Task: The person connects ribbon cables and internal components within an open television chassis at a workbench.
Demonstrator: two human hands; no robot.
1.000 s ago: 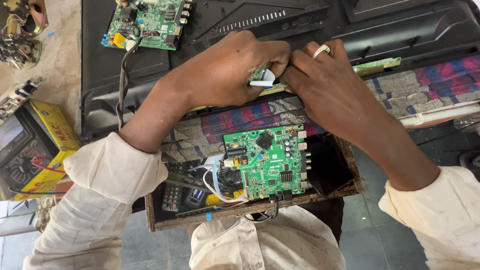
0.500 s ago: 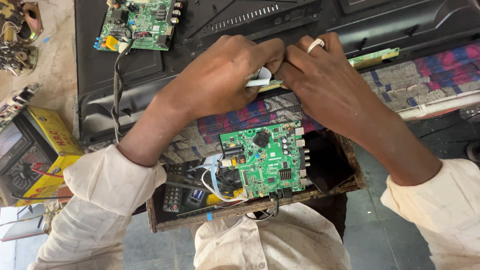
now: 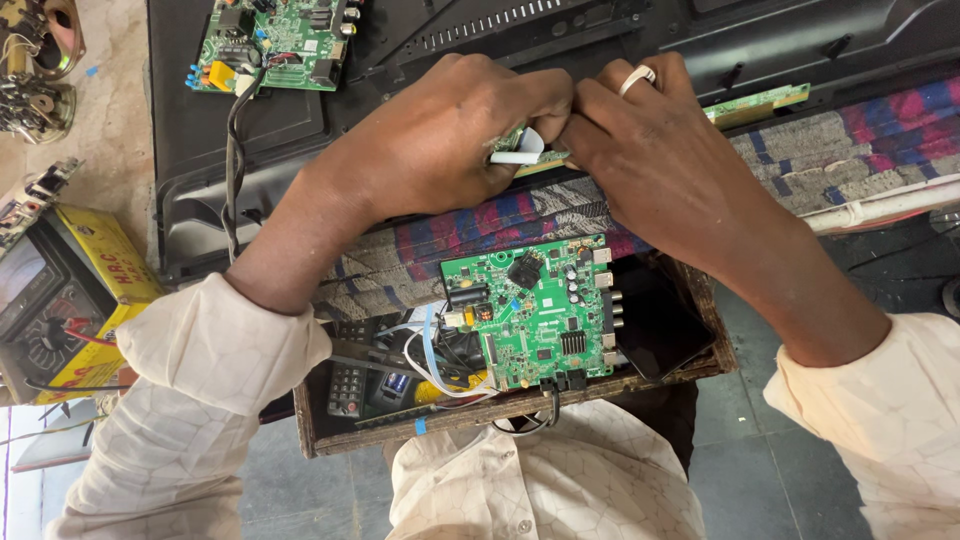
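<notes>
My left hand [image 3: 440, 140] and my right hand [image 3: 660, 150] meet fingertip to fingertip over a narrow green strip board [image 3: 760, 100] at the lower edge of a black television back panel [image 3: 620, 45]. Both pinch a small white flat ribbon cable [image 3: 515, 155] at that board. A ring sits on a finger of my right hand. Below my hands a green circuit board [image 3: 530, 310] lies in a wooden tray [image 3: 500, 410] on my lap, with white and blue wires at its left.
A second green circuit board [image 3: 275, 40] lies on the panel at top left, with a black cable running down from it. A yellow multimeter [image 3: 60, 300] stands at the left. A striped cloth [image 3: 860, 140] lies under the panel's edge. A remote control [image 3: 350, 375] rests in the tray.
My hands have stayed pinched together at the ribbon cable, with only small finger shifts. The view has drifted slightly.
</notes>
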